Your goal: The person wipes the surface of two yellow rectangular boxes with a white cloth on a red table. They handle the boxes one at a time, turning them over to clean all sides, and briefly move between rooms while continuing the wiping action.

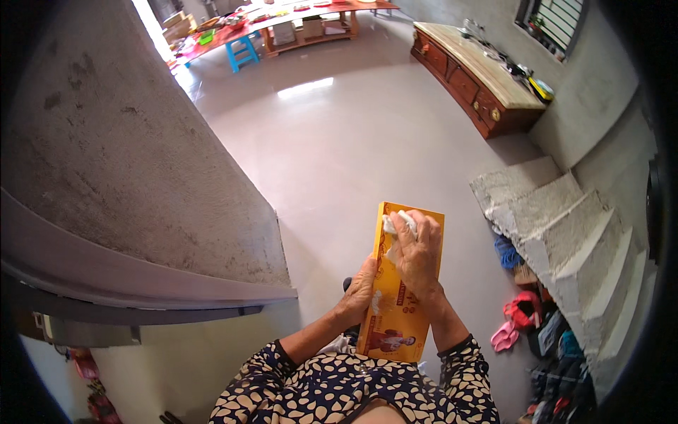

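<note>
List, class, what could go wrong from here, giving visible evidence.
The yellow box might slip, since the left hand shows only at its left edge. The white wad in the right hand might scuff its printed face. The pink shoe on the floor could trip someone stepping right.

Right hand [419,258] hides most of the white wad [405,222]; cloth or paper, can't tell. Left hand [359,291]: fingers partly lost behind the yellow box [387,321]. Items on the far red table [246,31] too small to identify. Window [563,25], far right, cut by top edge. Near right, stairs [558,230] partly block the footwear pile [554,346].
</note>
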Demonstrator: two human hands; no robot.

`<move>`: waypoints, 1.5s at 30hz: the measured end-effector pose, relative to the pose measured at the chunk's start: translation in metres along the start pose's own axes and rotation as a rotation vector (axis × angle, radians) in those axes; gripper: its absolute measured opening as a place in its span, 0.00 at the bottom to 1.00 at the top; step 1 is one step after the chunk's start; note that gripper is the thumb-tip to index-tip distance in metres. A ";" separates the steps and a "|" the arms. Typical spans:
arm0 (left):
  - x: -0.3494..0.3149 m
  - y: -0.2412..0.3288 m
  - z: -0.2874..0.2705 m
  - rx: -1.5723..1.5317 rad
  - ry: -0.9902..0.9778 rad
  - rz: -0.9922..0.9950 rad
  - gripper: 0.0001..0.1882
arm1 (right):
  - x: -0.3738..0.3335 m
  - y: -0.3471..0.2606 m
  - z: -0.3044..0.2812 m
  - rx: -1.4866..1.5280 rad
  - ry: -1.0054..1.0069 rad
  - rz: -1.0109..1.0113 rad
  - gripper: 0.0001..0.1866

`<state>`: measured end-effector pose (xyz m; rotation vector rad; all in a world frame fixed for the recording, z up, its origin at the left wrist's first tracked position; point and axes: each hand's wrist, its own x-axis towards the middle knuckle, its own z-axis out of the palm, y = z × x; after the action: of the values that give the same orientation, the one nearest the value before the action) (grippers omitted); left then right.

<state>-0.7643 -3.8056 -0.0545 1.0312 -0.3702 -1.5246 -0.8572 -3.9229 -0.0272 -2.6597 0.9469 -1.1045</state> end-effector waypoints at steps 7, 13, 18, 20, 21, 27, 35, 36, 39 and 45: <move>0.065 0.056 -0.018 -0.193 0.072 0.093 0.30 | 0.045 0.011 0.031 0.172 -0.148 -0.139 0.25; 0.102 0.121 -0.035 -0.251 0.126 0.241 0.26 | 0.126 0.026 0.071 0.225 -0.157 -0.222 0.24; 0.136 0.154 -0.054 -0.286 0.239 0.333 0.26 | 0.193 0.042 0.116 0.257 -0.125 -0.229 0.23; 0.157 0.166 -0.059 -0.383 0.221 0.362 0.25 | 0.208 0.047 0.119 0.259 -0.218 -0.264 0.26; 0.167 0.173 -0.062 -0.431 0.214 0.376 0.24 | 0.216 0.047 0.119 0.281 -0.267 -0.278 0.26; 0.221 0.203 -0.055 -0.418 0.212 0.442 0.19 | 0.259 0.089 0.139 0.286 -0.294 -0.450 0.31; 0.286 0.229 -0.049 -0.387 0.315 0.532 0.22 | 0.356 0.146 0.198 0.305 -0.173 -0.388 0.31; 0.291 0.228 -0.051 -0.400 0.347 0.555 0.23 | 0.357 0.147 0.207 0.328 -0.175 -0.418 0.30; 0.298 0.236 -0.039 -0.453 0.411 0.642 0.25 | 0.367 0.148 0.223 0.435 -0.221 -0.553 0.31; 0.314 0.247 -0.031 -0.472 0.481 0.792 0.25 | 0.426 0.143 0.239 0.504 -0.207 -0.542 0.27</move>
<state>-0.5551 -4.1449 -0.0142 0.7075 -0.0461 -0.5784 -0.5384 -4.3180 0.0089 -2.5629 -0.1053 -0.9497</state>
